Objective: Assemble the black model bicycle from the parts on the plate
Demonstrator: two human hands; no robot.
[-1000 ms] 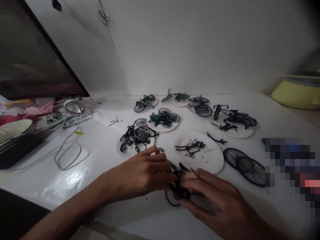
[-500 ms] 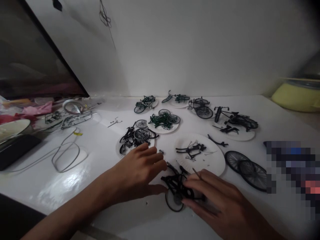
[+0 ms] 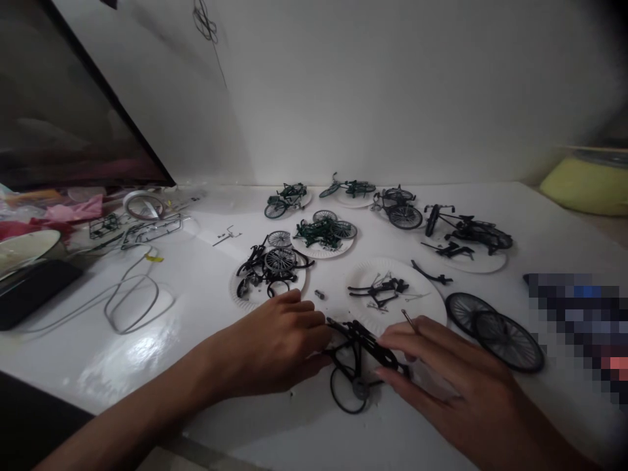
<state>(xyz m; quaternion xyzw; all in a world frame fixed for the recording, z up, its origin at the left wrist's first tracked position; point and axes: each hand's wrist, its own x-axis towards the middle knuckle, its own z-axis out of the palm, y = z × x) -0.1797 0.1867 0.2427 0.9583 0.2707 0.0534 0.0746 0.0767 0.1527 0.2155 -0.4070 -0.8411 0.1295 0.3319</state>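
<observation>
Showing two bare hands at a partly built black model bicycle point(image 3: 360, 347) lying on a white tabletop point(image 3: 206, 373), just in front of a paper plate point(image 3: 405, 278). The left hand point(image 3: 279, 343) reaches in from the left, half curled, with its fingertips point(image 3: 318, 333) at the near end of the frame; how firmly it holds cannot be told. The right hand point(image 3: 456, 373) lies loosely bent and spread over the other end, its fingertips point(image 3: 387, 376) touching the frame. A thin rod point(image 3: 409, 320) rises just beside the right fingers, and whether they grip it is hidden. Below the frame hangs a thin black wheel point(image 3: 346, 392) with a grey hub.

On the plate lie loose black parts point(image 3: 377, 289). A small grey part point(image 3: 319, 294) sits on the tabletop between the left hand and the plate. To the right, a pair of overlapping spoked wheels point(image 3: 493, 333) rests flat. Farther back, more paper plates carry green and black model bicycles point(image 3: 324, 232) in an arc. At left lie a coil of wire point(image 3: 131, 304), plastic sprue frames point(image 3: 152, 230) and a tape roll point(image 3: 143, 205), below a dark monitor point(image 3: 73, 98). A pixelated patch point(image 3: 579, 327) hides whatever lies at far right.
</observation>
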